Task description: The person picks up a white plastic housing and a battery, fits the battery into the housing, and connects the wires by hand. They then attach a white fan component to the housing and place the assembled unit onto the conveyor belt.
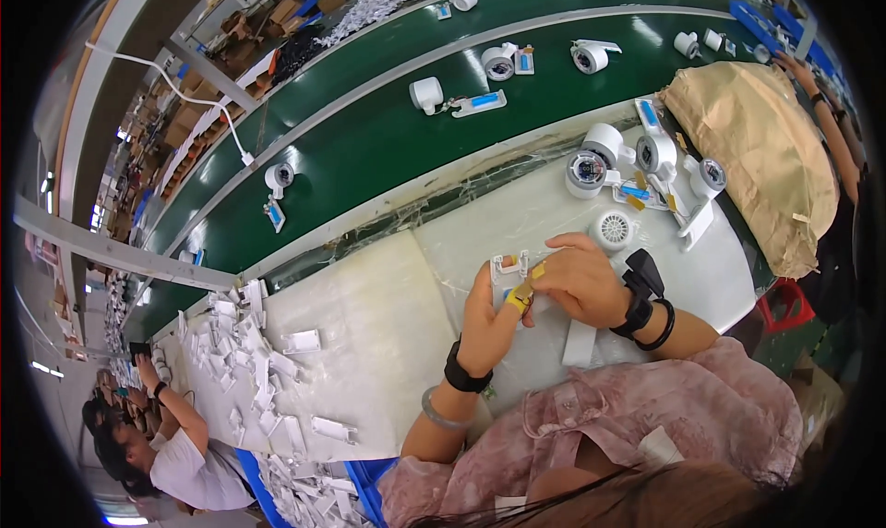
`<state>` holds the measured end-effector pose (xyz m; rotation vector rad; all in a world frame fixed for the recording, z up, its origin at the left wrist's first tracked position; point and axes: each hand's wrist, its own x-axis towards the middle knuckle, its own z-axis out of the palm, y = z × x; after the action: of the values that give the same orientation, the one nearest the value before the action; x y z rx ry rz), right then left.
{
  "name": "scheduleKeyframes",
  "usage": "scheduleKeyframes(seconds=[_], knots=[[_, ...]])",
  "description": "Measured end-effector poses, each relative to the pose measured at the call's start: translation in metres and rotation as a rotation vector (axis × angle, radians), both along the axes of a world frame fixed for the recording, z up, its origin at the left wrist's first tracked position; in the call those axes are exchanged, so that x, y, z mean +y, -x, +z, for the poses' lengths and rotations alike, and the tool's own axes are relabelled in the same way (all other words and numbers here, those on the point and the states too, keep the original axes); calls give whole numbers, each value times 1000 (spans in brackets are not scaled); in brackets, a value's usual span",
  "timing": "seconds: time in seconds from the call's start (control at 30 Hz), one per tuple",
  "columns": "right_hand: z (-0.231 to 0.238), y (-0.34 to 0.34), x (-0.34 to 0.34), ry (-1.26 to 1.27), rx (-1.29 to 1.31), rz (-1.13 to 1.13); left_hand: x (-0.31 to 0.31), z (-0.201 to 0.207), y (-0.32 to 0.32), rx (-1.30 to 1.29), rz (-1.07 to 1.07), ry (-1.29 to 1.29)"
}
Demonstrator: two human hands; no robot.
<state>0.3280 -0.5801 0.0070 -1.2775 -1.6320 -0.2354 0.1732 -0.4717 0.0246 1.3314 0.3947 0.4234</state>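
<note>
My left hand (487, 330) is closed around a small white plastic part (507, 268), whose open frame sticks up past the fingers. My right hand (586, 279) bends over it from the right, its fingertips pressed together against the lower part of the same piece. Yellow tape (519, 297) shows at my left thumb, and a bit of blue peeks out between the hands. Just beyond my right hand lies a white fan head with a round grille (612, 231). A flat white strip (579, 344) lies under my right wrist.
Several white fan units (587, 173) with blue batteries cluster at the back right, beside a brown paper bag (752, 150). Across the back, a green conveyor belt (360, 145) carries more units. White plastic covers (249, 343) are heaped at left, above a blue bin (367, 482). Other people work at both sides.
</note>
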Motion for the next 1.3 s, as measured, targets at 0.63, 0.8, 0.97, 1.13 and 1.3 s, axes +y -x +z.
scheduleKeyframes(seconds=[0.63, 0.8, 0.97, 1.13, 1.3], knots=[[1, 1, -3, -34, 7, -68, -9, -14, 1, 28, 0, -324], [1, 0, -3, -29, 3, -67, -9, -11, 0, 34, -18, -320], [3, 1, -2, -35, -10, -74, -10, -11, 0, 67, 7, -391], [3, 0, -3, -27, 4, -77, -9, -3, -2, -64, 3, -497], [3, 1, -4, -20, 25, -69, -14, -7, 0, 20, 25, -461]])
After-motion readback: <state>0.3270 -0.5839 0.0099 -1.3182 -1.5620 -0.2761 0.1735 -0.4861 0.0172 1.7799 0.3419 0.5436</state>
